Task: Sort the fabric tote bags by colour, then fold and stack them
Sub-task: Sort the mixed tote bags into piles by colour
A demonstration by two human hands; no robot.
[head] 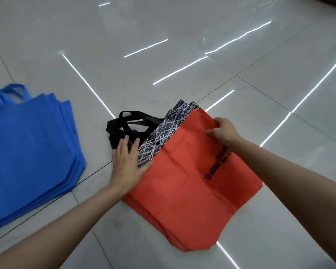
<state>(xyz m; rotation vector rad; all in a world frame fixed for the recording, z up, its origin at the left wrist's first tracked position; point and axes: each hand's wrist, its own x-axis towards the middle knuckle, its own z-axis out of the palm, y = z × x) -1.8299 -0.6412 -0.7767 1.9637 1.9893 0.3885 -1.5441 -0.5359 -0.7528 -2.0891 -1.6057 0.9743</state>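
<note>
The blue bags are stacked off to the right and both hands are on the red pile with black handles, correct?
Not quite. The head view shows the blue bags stacked off to the left, not the right. The rest holds: the left hand and the right hand are both on the red pile with black handles.

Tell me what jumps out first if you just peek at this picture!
The bright red tote bags in the middle of the shiny white floor grab the eye first, with black handles and a scribbly black-and-white band on top. The left hand presses flat near that band while the right hand pinches the top bag's far edge. A pile of blue tote bags lies to the left.
</note>
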